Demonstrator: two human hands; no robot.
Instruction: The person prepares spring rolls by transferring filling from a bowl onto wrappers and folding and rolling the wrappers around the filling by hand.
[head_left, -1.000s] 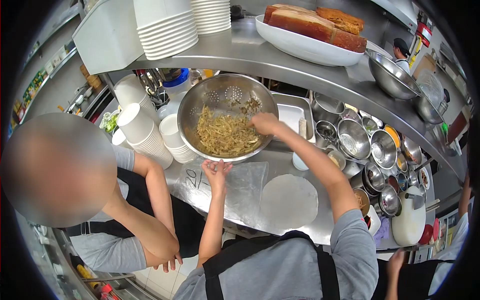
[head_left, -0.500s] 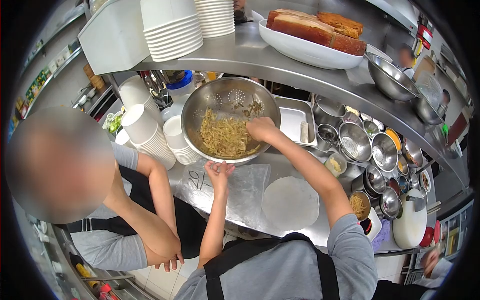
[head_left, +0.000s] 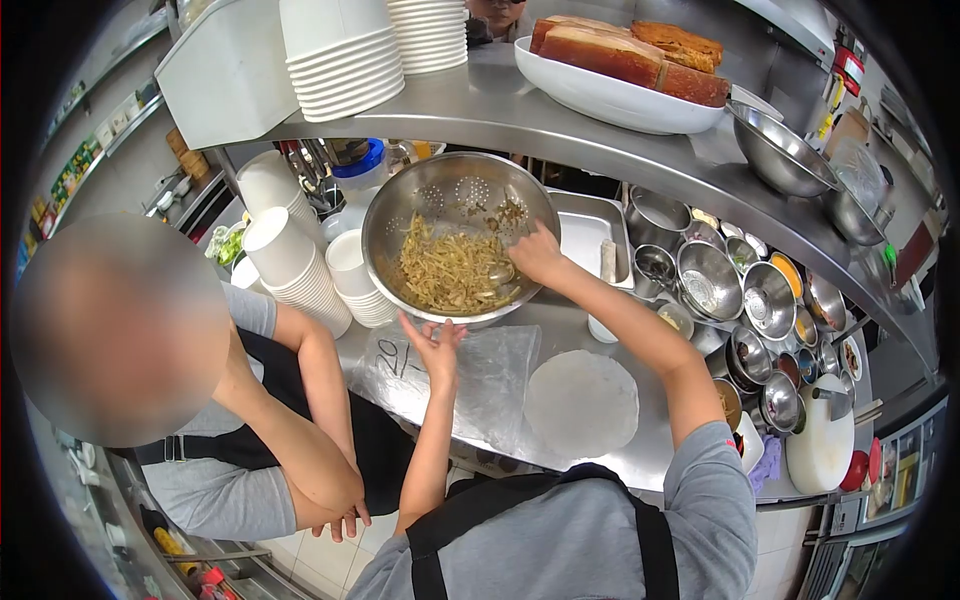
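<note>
A large metal colander [head_left: 460,180] stands tilted toward me, with pale shredded filling [head_left: 450,265] in its lower part. My right hand [head_left: 537,257] is closed at the colander's right rim, around the handle of a metal spoon [head_left: 502,271] whose bowl lies in the filling. Beneath the near rim, my left hand [head_left: 433,347] is palm up with fingers spread, its fingertips at the colander's edge. On the counter in front of me lie a clear plastic sheet [head_left: 480,390] with handwritten marks and a thin round whitish sheet [head_left: 582,405].
Stacked white tubs [head_left: 295,265] stand left of the colander. A co-worker [head_left: 290,400] leans close on my left, arms folded. Metal bowls [head_left: 710,280] crowd the right side, beside a metal tray [head_left: 585,235]. Overhead, a steel shelf [head_left: 450,125] carries a white dish [head_left: 620,100] of meat slabs.
My right hand has shifted right and slightly up, leaving the spoon bowl visible in the filling. My left hand's fingers have spread wider beneath the rim.
</note>
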